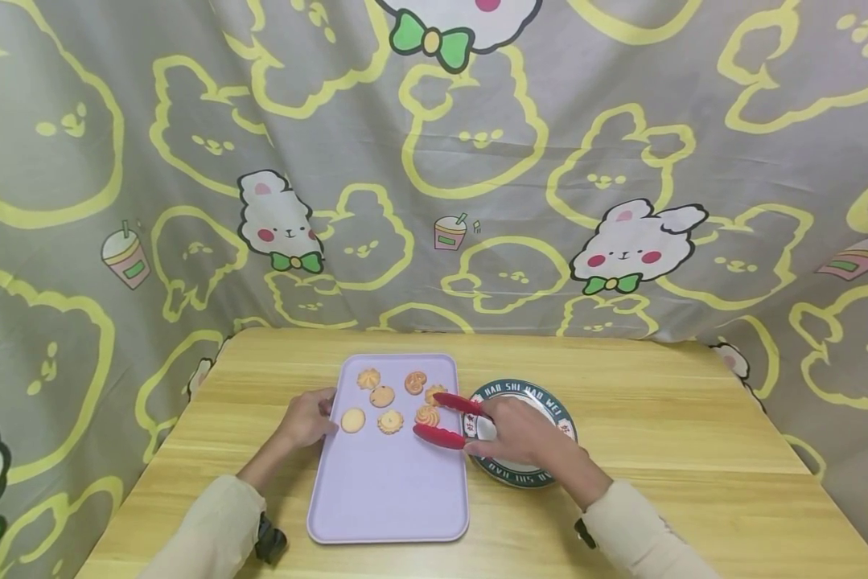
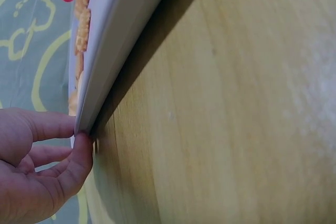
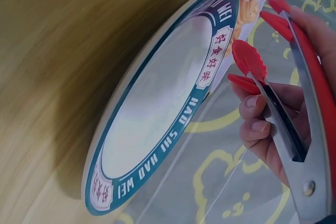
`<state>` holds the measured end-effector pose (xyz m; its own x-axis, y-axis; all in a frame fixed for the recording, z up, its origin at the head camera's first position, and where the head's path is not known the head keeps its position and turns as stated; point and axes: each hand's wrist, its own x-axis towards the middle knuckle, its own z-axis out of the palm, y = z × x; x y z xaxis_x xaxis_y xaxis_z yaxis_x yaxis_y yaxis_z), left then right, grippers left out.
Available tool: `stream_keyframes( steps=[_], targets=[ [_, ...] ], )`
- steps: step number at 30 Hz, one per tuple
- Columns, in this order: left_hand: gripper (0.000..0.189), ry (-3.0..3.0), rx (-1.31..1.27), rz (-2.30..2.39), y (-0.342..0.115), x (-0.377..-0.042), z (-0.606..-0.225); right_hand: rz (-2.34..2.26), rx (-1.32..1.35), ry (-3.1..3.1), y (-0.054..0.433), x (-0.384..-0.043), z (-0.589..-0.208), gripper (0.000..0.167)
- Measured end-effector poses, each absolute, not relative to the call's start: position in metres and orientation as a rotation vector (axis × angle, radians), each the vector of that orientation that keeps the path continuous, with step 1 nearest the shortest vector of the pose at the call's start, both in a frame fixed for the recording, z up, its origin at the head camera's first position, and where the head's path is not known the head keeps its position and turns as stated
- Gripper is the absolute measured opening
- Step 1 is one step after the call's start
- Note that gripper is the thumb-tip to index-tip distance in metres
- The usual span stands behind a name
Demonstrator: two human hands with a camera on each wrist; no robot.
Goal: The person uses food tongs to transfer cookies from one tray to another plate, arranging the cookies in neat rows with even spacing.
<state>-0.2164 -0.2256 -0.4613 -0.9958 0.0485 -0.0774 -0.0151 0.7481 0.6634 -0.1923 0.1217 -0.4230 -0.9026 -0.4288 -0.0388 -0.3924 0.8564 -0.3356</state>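
Note:
A lilac tray (image 1: 390,490) lies on the table with several cookies on its far half. My left hand (image 1: 306,418) holds the tray's left rim; in the left wrist view, thumb and fingers (image 2: 83,163) pinch that edge. In my right hand (image 1: 524,434) I grip red-tipped metal tongs (image 1: 441,437), their tips spread apart over the tray's right side. A swirl cookie (image 1: 426,416) lies between the tips. The upper tip partly covers another cookie (image 1: 435,392). Whether the tips touch either cookie I cannot tell.
A white plate with a green lettered rim (image 1: 516,481) stands right of the tray, partly under my right hand. Other cookies, such as a round plain one (image 1: 353,419), lie farther left on the tray. A patterned curtain (image 1: 361,241) hangs behind the wooden table (image 1: 694,450).

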Motion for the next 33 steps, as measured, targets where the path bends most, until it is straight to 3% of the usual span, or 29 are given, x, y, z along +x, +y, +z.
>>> stream_keyframes(
  steps=[16, 33],
  targets=[
    [0.07, 2.859, 0.029, 1.07, -0.225, -0.216, -0.46, -0.423, -0.73, 2.92, 0.111, -0.192, -0.425, 0.044],
    [0.07, 2.875, 0.046, 1.04, -0.227, -0.218, -0.461, -0.452, -0.687, 2.957, 0.132, -0.19, -0.422, 0.042]
  ],
)
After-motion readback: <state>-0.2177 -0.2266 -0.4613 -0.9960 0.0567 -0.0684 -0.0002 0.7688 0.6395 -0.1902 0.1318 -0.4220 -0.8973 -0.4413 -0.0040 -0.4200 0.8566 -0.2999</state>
